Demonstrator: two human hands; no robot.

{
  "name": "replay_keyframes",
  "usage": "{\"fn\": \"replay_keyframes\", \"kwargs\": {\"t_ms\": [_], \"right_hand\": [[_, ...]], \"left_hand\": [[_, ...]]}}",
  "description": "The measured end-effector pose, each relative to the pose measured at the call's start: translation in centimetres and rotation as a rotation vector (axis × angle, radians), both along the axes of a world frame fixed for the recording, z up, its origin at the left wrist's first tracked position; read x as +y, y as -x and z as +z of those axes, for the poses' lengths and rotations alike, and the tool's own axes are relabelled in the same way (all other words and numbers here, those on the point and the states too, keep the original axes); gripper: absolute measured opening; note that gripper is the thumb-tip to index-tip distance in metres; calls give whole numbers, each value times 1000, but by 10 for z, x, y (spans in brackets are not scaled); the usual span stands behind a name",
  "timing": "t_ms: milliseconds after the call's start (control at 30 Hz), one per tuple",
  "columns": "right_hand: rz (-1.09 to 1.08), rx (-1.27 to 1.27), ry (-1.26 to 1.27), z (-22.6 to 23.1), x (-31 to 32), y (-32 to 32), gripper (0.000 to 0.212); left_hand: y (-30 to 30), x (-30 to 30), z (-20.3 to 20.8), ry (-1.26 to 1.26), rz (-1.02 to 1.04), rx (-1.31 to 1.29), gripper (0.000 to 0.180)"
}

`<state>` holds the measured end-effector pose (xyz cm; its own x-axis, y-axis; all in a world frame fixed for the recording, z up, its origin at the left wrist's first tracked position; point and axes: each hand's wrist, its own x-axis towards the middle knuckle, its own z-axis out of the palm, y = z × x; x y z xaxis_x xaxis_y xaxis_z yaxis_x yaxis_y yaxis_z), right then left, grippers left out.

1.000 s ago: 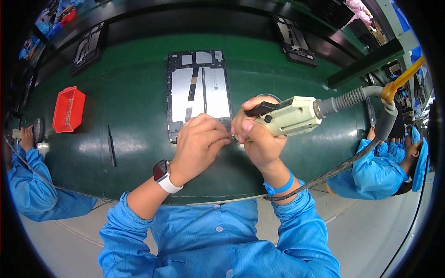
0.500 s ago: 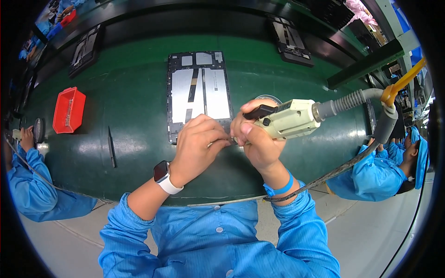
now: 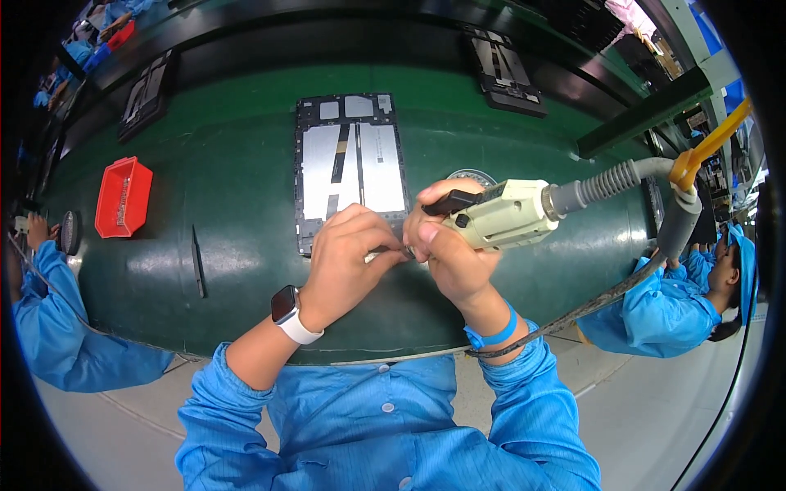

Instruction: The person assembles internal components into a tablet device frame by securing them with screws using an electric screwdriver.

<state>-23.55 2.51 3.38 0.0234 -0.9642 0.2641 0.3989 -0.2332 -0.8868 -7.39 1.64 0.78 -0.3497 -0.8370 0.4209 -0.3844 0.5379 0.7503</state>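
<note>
My right hand [image 3: 458, 260] is wrapped round a cream electric screwdriver [image 3: 509, 214] with a black lever, lying tilted with its cable end to the right. Its tip points toward the fingers of my left hand [image 3: 348, 254], where a small metal part shows. Those left fingers are pinched together at the near right corner of an opened tablet [image 3: 381, 168]. What they hold is too small to tell. The tablet lies flat, its silvery inside and dark frame facing up; my hands cover part of its near edge.
A red bin [image 3: 103, 196] with small parts and dark tweezers [image 3: 198, 263] lie at left. Behind my right hand is a round dish [image 3: 472, 174]. More tablets lie far left [image 3: 147, 96] and far right [image 3: 509, 78]. The screwdriver's cable [image 3: 614, 288] runs past my right wrist; co-workers sit on both sides.
The screwdriver and my right hand have shifted slightly left, uncovering more of the round dish. My left hand stays at the tablet's near edge.
</note>
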Motion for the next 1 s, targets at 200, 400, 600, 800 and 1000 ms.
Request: {"fn": "replay_keyframes", "kwargs": {"t_ms": [200, 400, 600, 800, 1000], "right_hand": [[-4, 15, 9, -1, 0, -1, 27], [-6, -13, -13, 0, 2, -1, 27], [12, -27, 19, -1, 1, -3, 27], [22, -22, 24, 1, 3, -3, 27], [4, -3, 39, 1, 3, -4, 26]], "left_hand": [[-1, 0, -1, 18, 5, -6, 14], [1, 1, -3, 25, 1, 5, 15], [0, 1, -3, 23, 9, -16, 15], [1, 1, -4, 24, 16, -16, 14], [-2, 2, -1, 28, -5, -21, 14]]}}
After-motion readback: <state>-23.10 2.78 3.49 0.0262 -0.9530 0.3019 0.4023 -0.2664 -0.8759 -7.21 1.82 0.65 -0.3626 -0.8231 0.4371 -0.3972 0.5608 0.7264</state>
